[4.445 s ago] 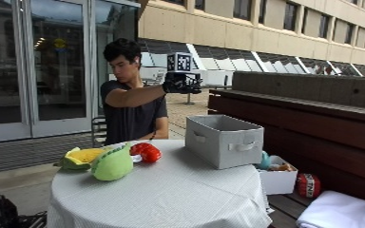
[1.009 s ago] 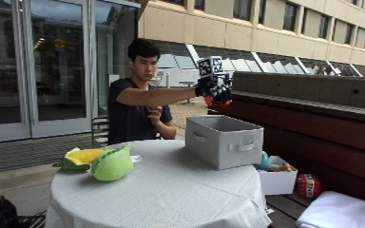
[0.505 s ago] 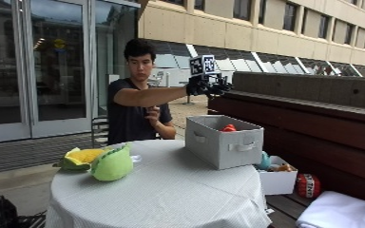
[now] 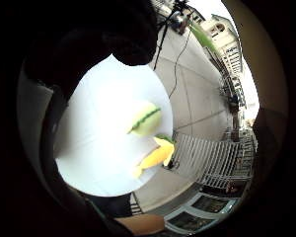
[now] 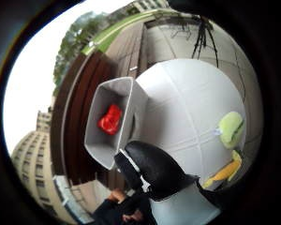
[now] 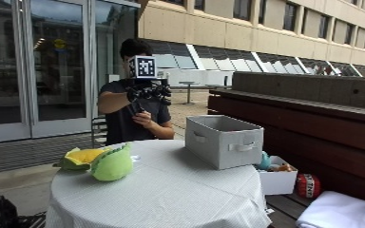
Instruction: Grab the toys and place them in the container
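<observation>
Above the bench's (image 6: 170,190) far edge my right hand (image 6: 148,91) hangs empty, fingers relaxed apart. Red toy (image 5: 110,119) lies in the grey container (image 6: 224,141). Next: reach to the near-left edge, grab the green toy (image 6: 113,164), then the yellow one (image 6: 81,156).

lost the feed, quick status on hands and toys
Right hand raised, empty. Red toy in container. Green toy, yellow toy on table. Nothing blocking.

R hand (image 6: 148,91) raised at chest height, arm bent, fingers relaxed, empty. Bare hand (image 6: 139,117) below.
</observation>
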Tool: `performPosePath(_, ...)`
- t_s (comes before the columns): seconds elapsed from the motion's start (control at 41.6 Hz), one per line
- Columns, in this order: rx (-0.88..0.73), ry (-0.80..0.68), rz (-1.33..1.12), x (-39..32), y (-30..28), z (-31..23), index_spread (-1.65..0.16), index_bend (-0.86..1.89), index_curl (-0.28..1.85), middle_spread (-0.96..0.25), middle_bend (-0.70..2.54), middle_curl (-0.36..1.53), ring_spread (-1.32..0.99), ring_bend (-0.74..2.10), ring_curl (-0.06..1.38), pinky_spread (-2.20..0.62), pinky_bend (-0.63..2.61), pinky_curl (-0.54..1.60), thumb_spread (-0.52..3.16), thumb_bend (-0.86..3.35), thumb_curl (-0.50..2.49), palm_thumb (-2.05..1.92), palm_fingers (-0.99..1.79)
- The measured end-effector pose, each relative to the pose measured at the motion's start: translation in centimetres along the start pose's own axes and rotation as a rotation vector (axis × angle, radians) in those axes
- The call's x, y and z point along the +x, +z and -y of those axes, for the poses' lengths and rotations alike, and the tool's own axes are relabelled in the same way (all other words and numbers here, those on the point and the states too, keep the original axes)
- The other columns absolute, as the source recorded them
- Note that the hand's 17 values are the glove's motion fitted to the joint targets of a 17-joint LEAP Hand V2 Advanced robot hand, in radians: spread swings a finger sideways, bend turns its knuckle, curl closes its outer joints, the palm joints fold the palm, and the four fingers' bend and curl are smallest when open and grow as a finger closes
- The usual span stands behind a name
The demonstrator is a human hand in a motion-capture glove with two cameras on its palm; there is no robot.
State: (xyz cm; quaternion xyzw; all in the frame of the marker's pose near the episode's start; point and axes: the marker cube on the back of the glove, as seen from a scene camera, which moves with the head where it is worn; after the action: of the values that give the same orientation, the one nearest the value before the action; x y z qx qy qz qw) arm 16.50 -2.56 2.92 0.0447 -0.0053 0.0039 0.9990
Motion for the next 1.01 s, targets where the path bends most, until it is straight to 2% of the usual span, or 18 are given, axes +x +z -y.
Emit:
performPosePath(0.264,-0.102,0.141,-0.025,9.1,5.7,-1.0,-0.33,0.11,0.35,-0.07,0.22,0.47,-0.06,0.47,0.26,0.02,1.1,0.37,0.99,-0.07,0.3,-0.09,-0.14)
performPosePath(0.433,-0.051,0.291,-0.019,12.5,10.2,0.1,-0.32,0.06,0.29,-0.06,0.18,0.45,-0.04,0.41,0.24,0.04,1.11,0.37,0.95,-0.08,0.28,-0.09,-0.18)
performPosePath(0.577,-0.243,0.204,0.012,14.6,12.9,-1.1,-0.32,0.05,0.25,-0.06,0.17,0.43,-0.03,0.38,0.24,0.05,1.12,0.37,0.91,-0.07,0.27,-0.08,-0.19)
performPosePath(1.009,-0.395,0.193,0.008,16.0,20.1,-2.2,-0.31,0.06,0.16,-0.05,0.13,0.36,-0.01,0.36,0.26,0.03,1.29,0.4,1.02,0.04,0.31,0.16,-0.14)
